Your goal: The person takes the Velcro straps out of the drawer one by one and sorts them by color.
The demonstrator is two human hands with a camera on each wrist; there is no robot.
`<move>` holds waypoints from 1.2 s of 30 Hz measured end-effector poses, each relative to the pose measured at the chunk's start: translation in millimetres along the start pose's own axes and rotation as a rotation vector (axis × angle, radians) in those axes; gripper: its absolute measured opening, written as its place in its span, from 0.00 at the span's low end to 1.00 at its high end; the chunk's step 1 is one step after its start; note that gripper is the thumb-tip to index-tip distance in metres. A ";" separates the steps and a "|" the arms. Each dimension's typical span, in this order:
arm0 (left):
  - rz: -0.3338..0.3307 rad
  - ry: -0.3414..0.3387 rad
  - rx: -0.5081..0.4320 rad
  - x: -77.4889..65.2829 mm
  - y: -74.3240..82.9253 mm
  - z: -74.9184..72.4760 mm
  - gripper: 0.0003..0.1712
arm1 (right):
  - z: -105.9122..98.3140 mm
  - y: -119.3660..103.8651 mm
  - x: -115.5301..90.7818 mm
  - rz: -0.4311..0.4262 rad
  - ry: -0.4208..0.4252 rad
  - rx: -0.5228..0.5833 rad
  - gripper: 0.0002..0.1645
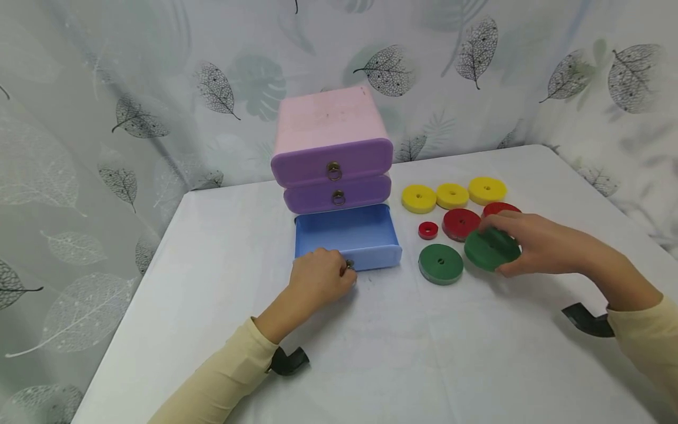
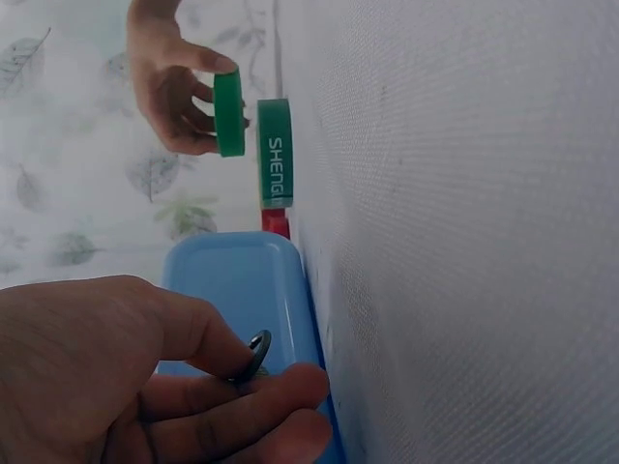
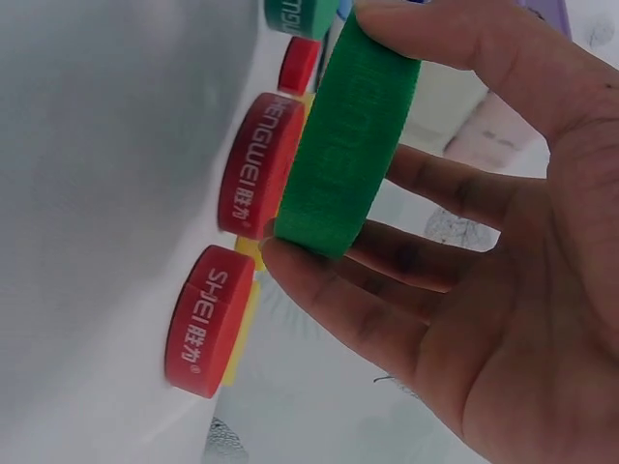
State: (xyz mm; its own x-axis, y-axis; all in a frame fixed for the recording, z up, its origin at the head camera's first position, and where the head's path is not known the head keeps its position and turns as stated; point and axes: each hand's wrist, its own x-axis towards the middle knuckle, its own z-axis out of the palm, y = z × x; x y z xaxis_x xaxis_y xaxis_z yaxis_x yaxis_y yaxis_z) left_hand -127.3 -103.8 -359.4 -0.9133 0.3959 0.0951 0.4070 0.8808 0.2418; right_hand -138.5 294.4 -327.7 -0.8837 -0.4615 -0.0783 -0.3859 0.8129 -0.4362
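My left hand (image 1: 320,275) is at the front of the pulled-out blue drawer (image 1: 377,258). Its thumb and curled fingers pinch the small metal ring pull (image 2: 259,352), close up in the left wrist view. On the right, my right hand (image 1: 553,244) grips a green roll of tape (image 1: 491,250) by its edge, thumb on one side and fingers on the other. The left wrist view shows this roll raised off the white table. Beside it a second green roll (image 1: 441,264) lies flat. The blue drawer's inside is bare.
Above the blue drawer sit two closed purple drawers (image 1: 332,162) in a pink cabinet (image 1: 328,115). Three yellow rolls (image 1: 418,199) lie in a back row. In front of them are a small red roll (image 1: 428,230) and two larger red ones (image 1: 461,224). A leaf-patterned curtain (image 1: 238,88) hangs behind.
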 end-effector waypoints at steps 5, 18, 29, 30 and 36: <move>0.001 0.000 -0.005 -0.7 0.4 -0.6 0.28 | 4.7 1.4 -0.9 0.012 -0.016 0.014 0.47; 0.003 0.007 0.004 -0.6 -0.2 0.3 0.28 | 18.0 4.2 2.5 0.056 -0.066 -0.018 0.50; 0.009 0.006 0.006 -1.3 0.2 0.4 0.28 | 16.0 0.9 2.3 0.075 -0.122 -0.069 0.55; 0.008 0.004 0.005 -1.1 0.3 0.3 0.28 | 13.4 -1.3 2.2 0.067 -0.119 -0.073 0.54; -0.005 -0.004 0.001 -0.7 0.9 -0.1 0.28 | -3.8 -24.8 9.2 0.021 -0.054 -0.134 0.44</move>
State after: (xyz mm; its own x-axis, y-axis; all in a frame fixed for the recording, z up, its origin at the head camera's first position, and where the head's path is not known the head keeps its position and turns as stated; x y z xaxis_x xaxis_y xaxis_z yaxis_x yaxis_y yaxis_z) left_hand -126.3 -103.3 -359.2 -0.9152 0.3927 0.0903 0.4027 0.8829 0.2414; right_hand -138.1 271.3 -314.2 -0.8777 -0.4595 -0.1363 -0.4025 0.8610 -0.3108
